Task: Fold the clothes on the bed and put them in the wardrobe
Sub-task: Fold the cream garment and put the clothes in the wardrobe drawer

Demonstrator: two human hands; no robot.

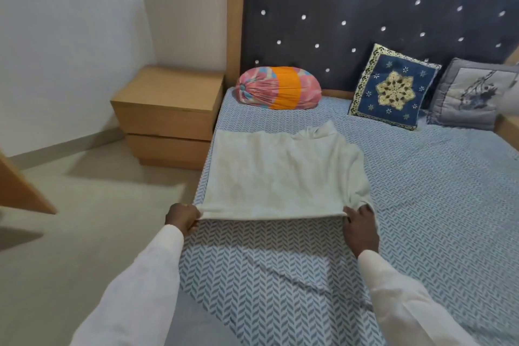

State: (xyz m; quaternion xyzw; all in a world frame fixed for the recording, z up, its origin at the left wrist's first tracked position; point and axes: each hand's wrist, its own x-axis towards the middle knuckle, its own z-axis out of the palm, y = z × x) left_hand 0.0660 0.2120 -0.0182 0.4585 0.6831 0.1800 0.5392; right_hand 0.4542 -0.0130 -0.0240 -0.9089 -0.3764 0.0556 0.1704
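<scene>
Fingers (192,222) on the left hand (182,218) and right hand (361,229) pinch the white shirt (280,174), which stretches straight away from them

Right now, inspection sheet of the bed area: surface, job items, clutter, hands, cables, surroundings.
Surface: bed, blue herringbone sheet, creased at the near end.
Job's things: one white garment spread flat by the bed's left edge.
Clutter: pink-and-orange bolster, blue cushion, grey cushion along the headboard.
Hands: left hand and right hand each grip a near corner of the white garment.
Cables: nothing seen.
Surroundings: wooden bedside drawers left of the bed.
</scene>
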